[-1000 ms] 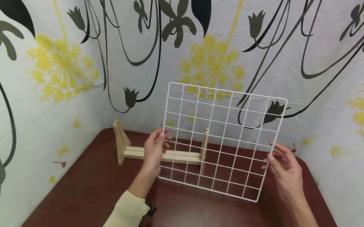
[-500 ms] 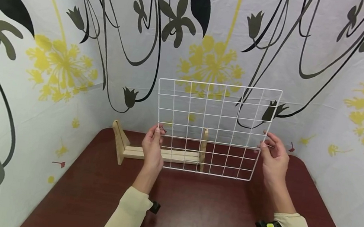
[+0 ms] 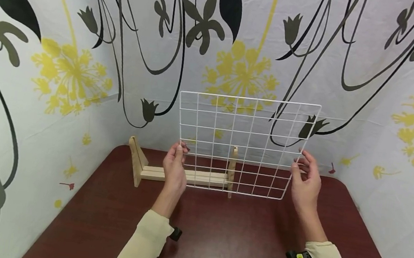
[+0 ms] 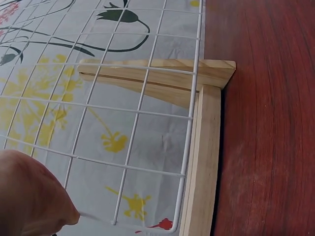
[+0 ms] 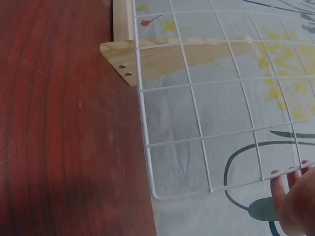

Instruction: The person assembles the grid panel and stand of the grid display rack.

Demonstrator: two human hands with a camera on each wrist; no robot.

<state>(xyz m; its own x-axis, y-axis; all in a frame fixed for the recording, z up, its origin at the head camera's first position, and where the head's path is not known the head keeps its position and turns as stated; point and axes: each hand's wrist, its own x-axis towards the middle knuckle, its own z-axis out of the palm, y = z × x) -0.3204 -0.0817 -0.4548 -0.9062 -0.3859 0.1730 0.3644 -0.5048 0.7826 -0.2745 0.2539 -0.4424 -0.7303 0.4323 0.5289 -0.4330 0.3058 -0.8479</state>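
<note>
A white wire grid panel (image 3: 233, 130) is held up over the table, tilted with its top edge away from me. My left hand (image 3: 176, 166) pinches its left side edge between thumb and fingers. On the opposite edge, my right hand (image 3: 306, 185) holds the panel with its thumb in front and fingertips at the outer wire (image 5: 236, 186). Behind the panel stands a light wooden stand (image 3: 153, 174), two uprights joined by a low crossbar. In the left wrist view the panel's bottom wire overlaps the crossbar (image 4: 205, 147); a grooved upright (image 4: 216, 73) shows beyond.
The dark red-brown table (image 3: 225, 237) has rounded back corners. Flower-patterned white cloth (image 3: 121, 72) hangs behind it and along both sides. Two screw heads show on the stand's right upright (image 5: 118, 56). Black wrist cameras (image 3: 297, 257) sit at both cuffs.
The panel has shifted left and away from me, and its bottom edge has risen in view toward the stand. The right hand moved left with it; the left hand moved slightly.
</note>
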